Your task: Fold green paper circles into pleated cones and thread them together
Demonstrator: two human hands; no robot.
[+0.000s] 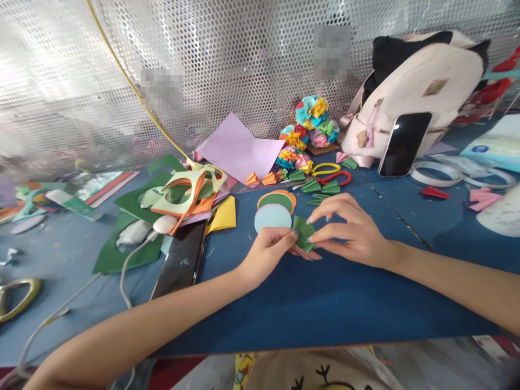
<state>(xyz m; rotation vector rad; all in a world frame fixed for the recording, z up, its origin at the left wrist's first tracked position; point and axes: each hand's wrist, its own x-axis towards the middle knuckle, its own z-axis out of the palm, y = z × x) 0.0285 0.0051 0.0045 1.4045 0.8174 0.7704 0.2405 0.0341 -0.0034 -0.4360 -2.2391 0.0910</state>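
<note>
"Although the bench [284,319] is crowded, is there room at its front edge?"

"Yes, open blue surface lies between the arms and that edge. The left hand [266,254] and right hand [349,230] are closed on a folded green paper [304,233], and the fingers hide part of it."

"What is farther?"

"Paper circles [273,218] lie just beyond, then small green folded pieces [320,187]. They overlap, so I cannot count them. Far back, a black phone [404,143] leans on a pale pink backpack [442,76]."

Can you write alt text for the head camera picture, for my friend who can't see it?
A left hand and right hand hold a folded green paper on a blue table. Paper circles and small green folds lie nearby, with paper flowers behind them.
</note>
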